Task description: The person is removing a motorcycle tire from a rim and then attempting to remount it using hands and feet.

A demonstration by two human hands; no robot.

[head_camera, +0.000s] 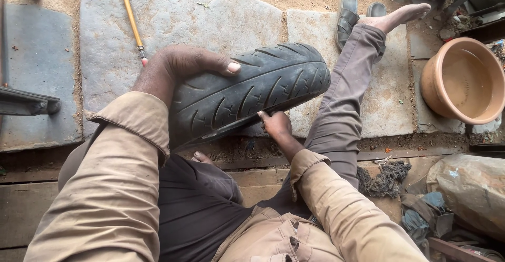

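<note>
A black rubber tyre (252, 91) with a grooved tread rests across my lap, tilted up toward the right. My left hand (176, 70) lies over its top on the left side, thumb stretched along the tread. My right hand (276, 124) grips the tyre's lower edge from beneath, fingers curled on the bead. My right leg (344, 94) in grey trousers stretches out to the bare foot (402, 16) at the upper right.
A terracotta basin (463, 80) stands at the right. A pair of dark sandals (347, 15) lies near my foot. A yellow-handled tool (131, 20) lies on the stone slabs (173, 15). Rags and a sack (468, 188) crowd the lower right.
</note>
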